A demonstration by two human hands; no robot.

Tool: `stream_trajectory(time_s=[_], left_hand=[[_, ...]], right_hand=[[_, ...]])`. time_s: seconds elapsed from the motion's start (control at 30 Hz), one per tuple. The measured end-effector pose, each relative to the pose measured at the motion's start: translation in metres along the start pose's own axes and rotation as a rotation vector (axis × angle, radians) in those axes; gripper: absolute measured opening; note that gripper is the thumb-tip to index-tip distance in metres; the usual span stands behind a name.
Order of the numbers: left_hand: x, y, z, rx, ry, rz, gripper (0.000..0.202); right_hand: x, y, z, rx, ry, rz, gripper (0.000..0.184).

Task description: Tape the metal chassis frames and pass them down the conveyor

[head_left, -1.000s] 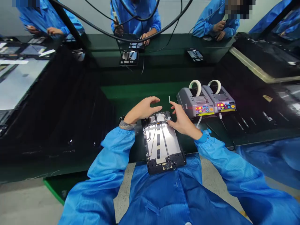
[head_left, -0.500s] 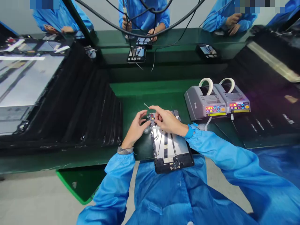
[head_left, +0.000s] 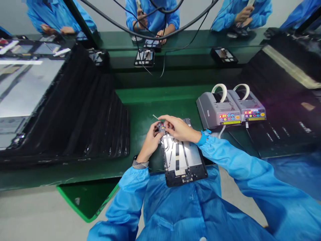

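A black-framed tablet housing (head_left: 182,157) lies open on the green bench mat (head_left: 140,134), with a silvery inner panel and dark strips across it. At its top edge a small circuit board (head_left: 162,126) is pinched between my left hand (head_left: 150,145) and my right hand (head_left: 178,129). Their fingers cover part of the board, and its exact seating cannot be seen. A thin white strip (head_left: 155,116) lies just beyond my left fingers.
Two grey tape dispensers (head_left: 218,108) with white tape rolls stand to the right. Black folded sheeting with large glass panels (head_left: 25,90) lies to the left. Co-workers in blue coats handle devices across the bench, under hanging black cables (head_left: 150,35).
My hands have come in from apart and open above the tablet's top edge. They are now closed together on the small board. The view has shifted slightly.
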State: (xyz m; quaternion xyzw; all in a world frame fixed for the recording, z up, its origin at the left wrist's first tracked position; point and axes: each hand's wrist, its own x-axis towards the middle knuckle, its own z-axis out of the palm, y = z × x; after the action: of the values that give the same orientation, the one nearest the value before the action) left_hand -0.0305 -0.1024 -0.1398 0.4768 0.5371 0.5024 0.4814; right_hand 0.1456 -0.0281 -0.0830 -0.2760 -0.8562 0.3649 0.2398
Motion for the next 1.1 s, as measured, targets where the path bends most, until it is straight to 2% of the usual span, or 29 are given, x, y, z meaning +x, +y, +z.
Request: stream_trajectory(time_s=[0.17,0.3,0.37,0.43,0.53,0.63,0.77,1.1], left_hand=[[0.004,0.002,0.003,-0.014,0.012,-0.01,0.048],[0.006,0.001,0.002,-0.047,-0.014,-0.036,0.052],[0.006,0.001,0.002,-0.062,-0.025,-0.027,0.053],[0.005,0.002,0.003,-0.072,-0.021,0.013,0.054],[0.004,0.002,0.006,-0.089,-0.003,0.082,0.056],[0.003,0.003,0.007,-0.073,0.015,0.125,0.053],[0.004,0.003,0.007,-0.034,0.034,0.156,0.046],[0.003,0.001,0.004,0.059,0.031,0.144,0.029]], right_hand=[[0.001,-0.005,-0.004,-0.01,-0.029,0.076,0.06],[-0.001,-0.022,-0.013,0.163,0.113,0.158,0.049],[-0.011,-0.035,-0.016,0.411,0.199,0.246,0.044],[-0.027,-0.049,-0.014,0.75,0.207,0.357,0.041],[-0.052,-0.061,0.003,1.203,0.155,0.505,0.041],[-0.065,-0.061,0.023,1.436,0.179,0.568,0.044],[-0.063,-0.055,0.034,1.555,0.21,0.587,0.043],[-0.06,-0.055,0.031,1.625,0.193,0.617,0.038]])
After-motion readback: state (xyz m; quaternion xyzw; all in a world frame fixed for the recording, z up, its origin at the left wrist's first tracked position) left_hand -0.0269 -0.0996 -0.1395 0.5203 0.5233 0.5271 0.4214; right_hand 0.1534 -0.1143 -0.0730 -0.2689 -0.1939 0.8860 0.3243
